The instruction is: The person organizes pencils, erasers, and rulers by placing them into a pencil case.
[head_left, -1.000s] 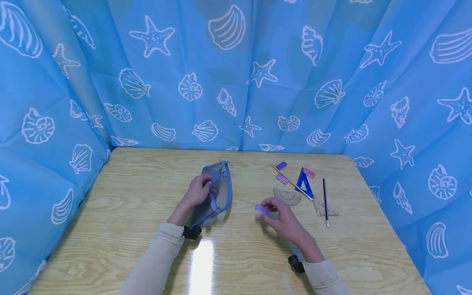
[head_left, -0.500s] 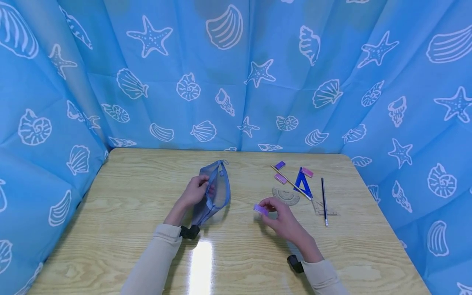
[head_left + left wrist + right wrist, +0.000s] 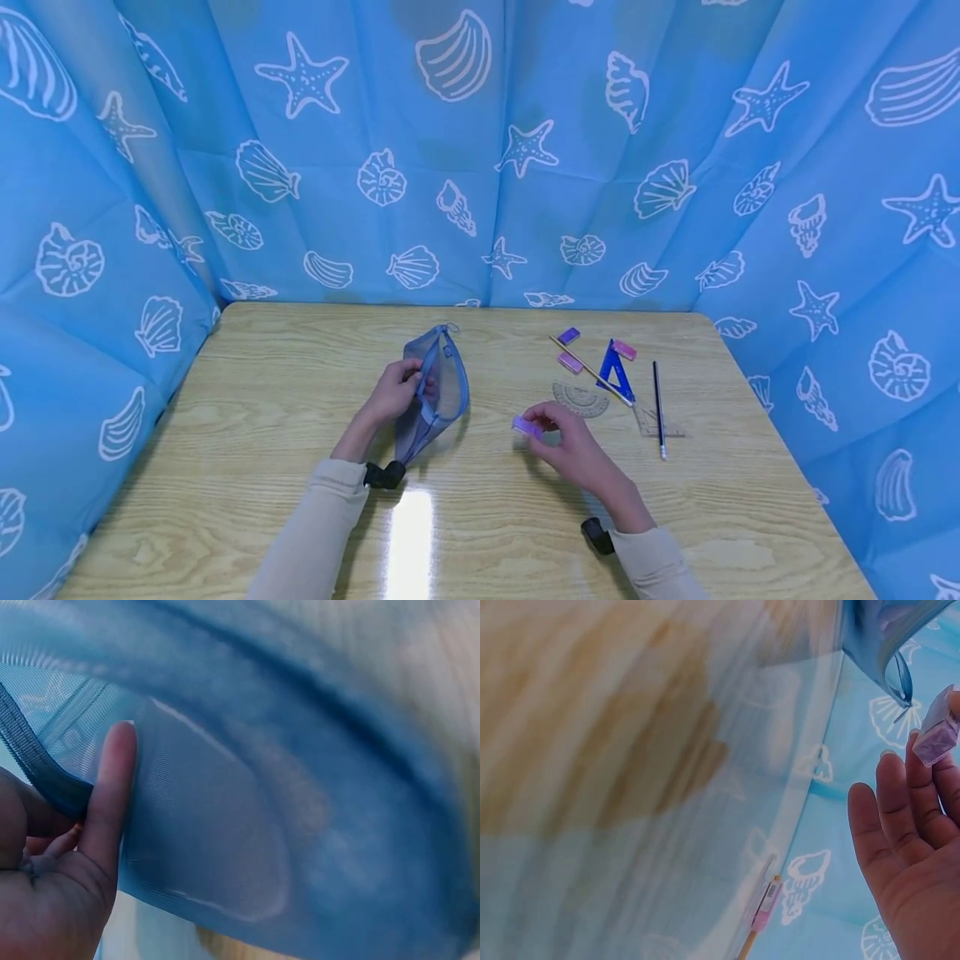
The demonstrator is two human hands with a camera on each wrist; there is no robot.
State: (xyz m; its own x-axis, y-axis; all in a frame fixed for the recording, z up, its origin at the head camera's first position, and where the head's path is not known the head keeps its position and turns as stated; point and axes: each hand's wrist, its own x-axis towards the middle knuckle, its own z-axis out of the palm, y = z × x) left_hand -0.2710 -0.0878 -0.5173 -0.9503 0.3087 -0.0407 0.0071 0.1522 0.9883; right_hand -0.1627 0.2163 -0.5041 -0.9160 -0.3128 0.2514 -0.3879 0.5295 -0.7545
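Note:
A blue mesh zip pouch point(image 3: 451, 392) stands gaping at the middle left of the table. My left hand point(image 3: 393, 392) grips its left edge; in the left wrist view the fingers point(image 3: 112, 780) reach over the zipped rim point(image 3: 45, 761). To the right of the pouch, my right hand point(image 3: 568, 442) pinches a purple eraser point(image 3: 527, 427) just above the table. From the right wrist view, the wrapped eraser point(image 3: 936, 731) sits at the fingertips, with the other fingers spread, and the pouch point(image 3: 889, 652) is beyond it.
Behind the right hand lie a clear protractor point(image 3: 581, 400), a gold pencil point(image 3: 596, 373), a blue set square point(image 3: 614, 372), a purple eraser point(image 3: 569, 336) and two pink erasers point(image 3: 570, 363). A dark pencil point(image 3: 659, 408) crosses a clear set square point(image 3: 667, 425). A shell-print curtain point(image 3: 450, 150) surrounds the table.
The right hand with the purple eraser has shifted slightly left. The left hand keeps its grip on the pouch, which sits a little further left in view.

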